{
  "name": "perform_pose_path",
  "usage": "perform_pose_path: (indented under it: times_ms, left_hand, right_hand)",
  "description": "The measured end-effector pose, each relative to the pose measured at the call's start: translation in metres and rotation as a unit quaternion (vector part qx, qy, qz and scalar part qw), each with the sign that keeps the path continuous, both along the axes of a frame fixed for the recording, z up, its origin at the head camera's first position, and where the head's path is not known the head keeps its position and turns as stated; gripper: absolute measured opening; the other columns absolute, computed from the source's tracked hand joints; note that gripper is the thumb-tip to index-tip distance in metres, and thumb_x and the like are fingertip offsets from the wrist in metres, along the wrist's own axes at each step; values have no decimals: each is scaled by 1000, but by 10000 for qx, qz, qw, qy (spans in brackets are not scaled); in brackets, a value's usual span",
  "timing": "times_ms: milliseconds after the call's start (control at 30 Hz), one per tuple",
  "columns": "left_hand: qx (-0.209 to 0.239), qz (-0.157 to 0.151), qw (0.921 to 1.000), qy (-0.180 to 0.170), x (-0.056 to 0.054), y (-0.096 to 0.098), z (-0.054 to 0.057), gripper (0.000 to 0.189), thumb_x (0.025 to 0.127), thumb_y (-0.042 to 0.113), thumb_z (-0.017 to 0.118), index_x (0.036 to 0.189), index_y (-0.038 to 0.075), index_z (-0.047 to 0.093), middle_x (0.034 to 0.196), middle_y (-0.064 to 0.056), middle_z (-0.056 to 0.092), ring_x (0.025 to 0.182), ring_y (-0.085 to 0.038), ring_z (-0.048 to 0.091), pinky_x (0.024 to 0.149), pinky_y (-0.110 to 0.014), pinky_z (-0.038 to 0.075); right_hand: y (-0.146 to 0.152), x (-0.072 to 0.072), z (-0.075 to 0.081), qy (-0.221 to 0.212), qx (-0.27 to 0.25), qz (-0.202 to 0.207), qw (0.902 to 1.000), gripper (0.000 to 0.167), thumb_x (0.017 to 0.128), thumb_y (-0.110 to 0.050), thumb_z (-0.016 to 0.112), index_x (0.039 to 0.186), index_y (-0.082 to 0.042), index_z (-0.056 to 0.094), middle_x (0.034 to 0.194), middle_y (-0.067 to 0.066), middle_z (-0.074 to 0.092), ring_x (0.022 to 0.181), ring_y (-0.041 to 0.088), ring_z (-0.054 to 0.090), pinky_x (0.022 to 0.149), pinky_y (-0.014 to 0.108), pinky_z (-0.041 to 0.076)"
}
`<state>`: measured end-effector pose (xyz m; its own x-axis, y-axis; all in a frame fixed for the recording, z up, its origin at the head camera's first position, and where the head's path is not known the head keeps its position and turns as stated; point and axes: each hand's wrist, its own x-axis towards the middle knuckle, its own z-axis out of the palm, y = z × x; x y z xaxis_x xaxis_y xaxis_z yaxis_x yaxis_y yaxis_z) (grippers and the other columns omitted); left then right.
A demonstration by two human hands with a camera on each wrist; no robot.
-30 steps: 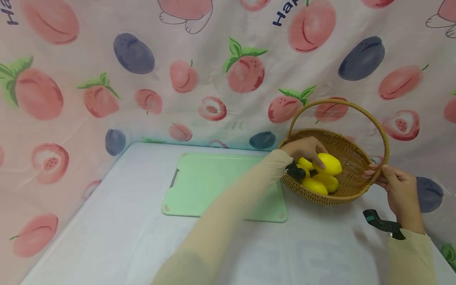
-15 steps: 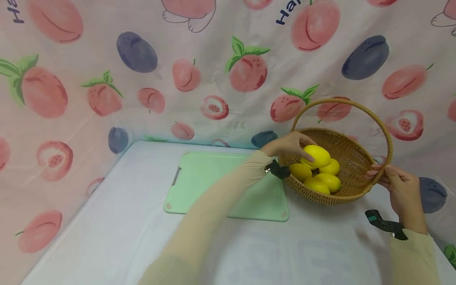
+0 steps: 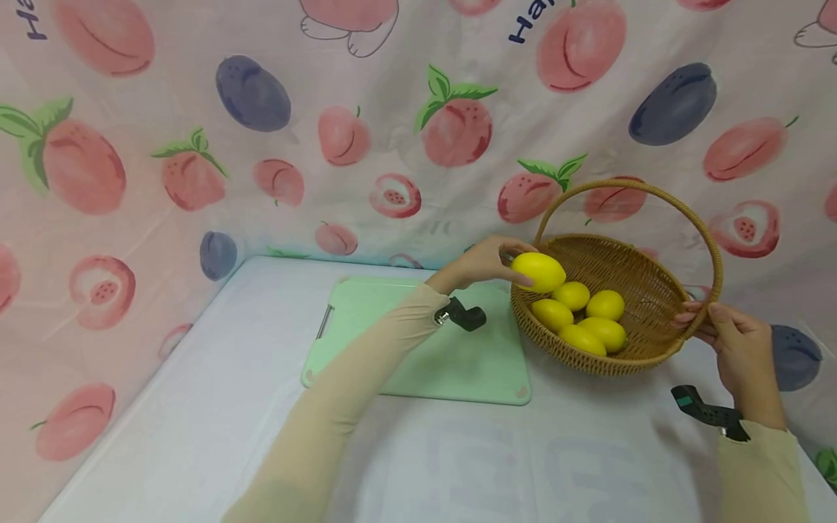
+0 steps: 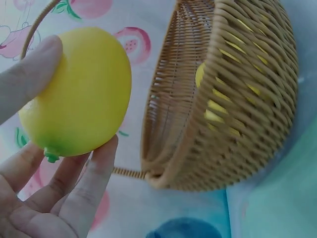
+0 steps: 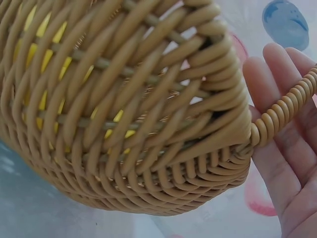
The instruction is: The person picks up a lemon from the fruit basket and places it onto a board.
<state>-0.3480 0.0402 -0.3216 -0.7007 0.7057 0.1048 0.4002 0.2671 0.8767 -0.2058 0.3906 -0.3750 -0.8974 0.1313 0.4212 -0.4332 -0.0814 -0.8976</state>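
My left hand (image 3: 485,261) holds a yellow lemon (image 3: 539,272) at the left rim of the wicker basket (image 3: 647,298). In the left wrist view, thumb and fingers grip the lemon (image 4: 86,94) from opposite sides, its green-tinged end facing down. Several more lemons (image 3: 603,333) lie together in the left part of the basket. On the basket's right side, my right hand (image 3: 742,349) holds the base of the arched handle (image 3: 709,247), thumb in front and fingers behind. Through the weave in the right wrist view, yellow patches of the lemons show.
A pale green cutting board (image 3: 366,312) lies left of the basket, partly under my left forearm. The white-covered table (image 3: 196,407) backs onto a fruit-printed cloth (image 3: 288,218). Black wrist camera mounts (image 3: 466,317) stick out from both wrists.
My left hand has lifted a lemon out from among the others and moved left with it to the basket's rim. The right hand keeps its hold on the handle.
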Motion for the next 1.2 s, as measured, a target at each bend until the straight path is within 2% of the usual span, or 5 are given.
perform_pose_path:
  times_ms: [233, 400, 600, 833, 1200]
  left_hand:
    - [219, 195, 9995, -111, -1, -30, -4, 55, 78, 17, 77, 128, 12, 58, 128, -6, 58, 104, -19, 59, 88, -24, 50]
    - [382, 519, 9977, -186, -5, -54, -14, 54, 78, 15, 77, 128, 12, 57, 132, -6, 56, 111, -22, 57, 91, -28, 51]
    - [408, 881, 9941, -492, -10, -74, -34, 54, 79, 15, 76, 130, 14, 56, 134, -5, 52, 111, -26, 57, 91, -32, 51]
    - [512, 1250, 9876, -797, -21, -86, -67, 55, 79, 13, 75, 131, 14, 55, 133, -6, 53, 115, -27, 55, 97, -37, 48]
    - [758, 1474, 9804, -1067, -32, -80, -103, 54, 80, 3, 73, 131, 9, 55, 132, -12, 53, 115, -31, 56, 96, -38, 49]
  right_hand:
    - [0, 2, 0, 15, 175, 19, 9998, 25, 98, -5, 43, 96, 4, 67, 84, 2, 74, 77, 8, 71, 71, 14, 54]
    - [0, 4, 1, -201, 337, -4, 9992, 25, 98, -10, 45, 98, 2, 67, 83, 0, 74, 78, 6, 71, 71, 13, 54]
    - [-1, 5, 2, -147, 330, -1, 9993, 25, 98, -11, 46, 101, 2, 67, 84, 0, 74, 77, 7, 71, 71, 13, 54]
    - [-3, 4, 2, -210, 539, -218, 9981, 25, 98, -14, 46, 99, -2, 68, 83, -3, 73, 76, 4, 70, 70, 11, 53]
    - [-2, 4, 2, -133, 481, -133, 9987, 25, 98, -13, 45, 100, -1, 68, 85, -2, 73, 77, 5, 71, 71, 11, 53]
